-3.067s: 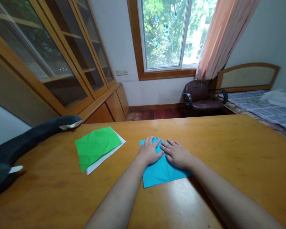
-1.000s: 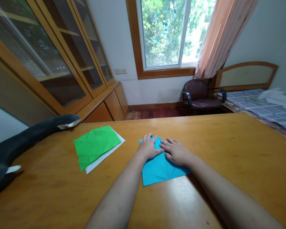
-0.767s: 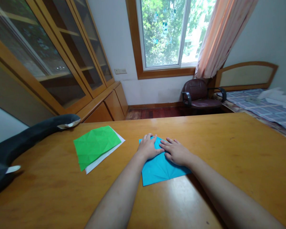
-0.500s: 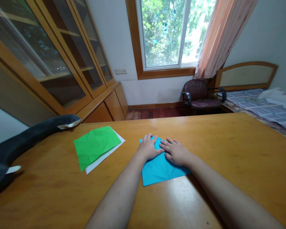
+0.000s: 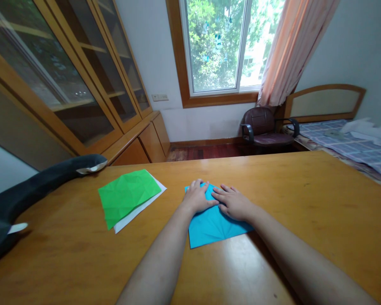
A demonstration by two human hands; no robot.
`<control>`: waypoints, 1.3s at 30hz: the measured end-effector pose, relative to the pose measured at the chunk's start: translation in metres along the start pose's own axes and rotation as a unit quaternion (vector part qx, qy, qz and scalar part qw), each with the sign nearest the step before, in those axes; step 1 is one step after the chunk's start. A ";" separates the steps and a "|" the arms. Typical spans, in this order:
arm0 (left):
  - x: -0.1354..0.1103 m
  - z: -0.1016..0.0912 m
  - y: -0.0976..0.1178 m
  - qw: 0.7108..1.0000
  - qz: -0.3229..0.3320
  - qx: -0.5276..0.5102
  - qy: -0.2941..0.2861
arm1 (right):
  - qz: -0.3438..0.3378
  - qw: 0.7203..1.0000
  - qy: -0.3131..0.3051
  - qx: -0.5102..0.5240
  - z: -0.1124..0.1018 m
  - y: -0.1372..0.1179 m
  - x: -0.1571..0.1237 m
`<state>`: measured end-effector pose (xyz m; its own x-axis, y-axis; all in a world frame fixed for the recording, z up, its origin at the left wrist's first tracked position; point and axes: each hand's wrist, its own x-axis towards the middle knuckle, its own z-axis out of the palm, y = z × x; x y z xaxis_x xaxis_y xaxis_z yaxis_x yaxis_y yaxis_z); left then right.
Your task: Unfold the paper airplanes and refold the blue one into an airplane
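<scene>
A creased blue sheet of paper (image 5: 211, 228) lies on the wooden table (image 5: 273, 258) in front of me. My left hand (image 5: 197, 198) rests flat on its far left part, fingers spread and pressing down. My right hand (image 5: 234, 203) lies flat beside it on the far right part, fingers stretched toward the left hand and almost touching it. Neither hand grips anything. The far edge of the blue sheet is mostly hidden under the hands.
A crumpled green sheet (image 5: 127, 196) lies on a white sheet (image 5: 136, 211) to the left. A black plush toy (image 5: 25, 195) stretches along the table's left edge. Beyond the table are a glass-door cabinet (image 5: 82, 84), a window (image 5: 219, 46), a brown chair (image 5: 263, 129) and a bed (image 5: 352, 144).
Since 3.1 s ago my left hand has drawn its fingers slightly in on the blue sheet; over the last second both hands stay put and only the camera shifts a little.
</scene>
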<state>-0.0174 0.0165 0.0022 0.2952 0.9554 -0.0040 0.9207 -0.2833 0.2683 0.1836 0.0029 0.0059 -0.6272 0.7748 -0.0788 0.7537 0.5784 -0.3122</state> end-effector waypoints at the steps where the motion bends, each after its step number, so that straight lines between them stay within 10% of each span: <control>1: 0.000 0.000 -0.001 1.000 0.002 0.000 0.000 | -0.001 1.000 0.000 0.000 0.000 0.000 0.000; 39: -0.001 -0.003 -0.002 1.000 0.004 0.003 -0.023 | -0.008 1.000 -0.009 0.002 -0.002 -0.001 -0.002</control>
<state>-0.0198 0.0166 0.0046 0.3138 0.9484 -0.0457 0.9197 -0.2916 0.2630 0.1845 0.0010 0.0086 -0.6425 0.7608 -0.0914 0.7429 0.5892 -0.3178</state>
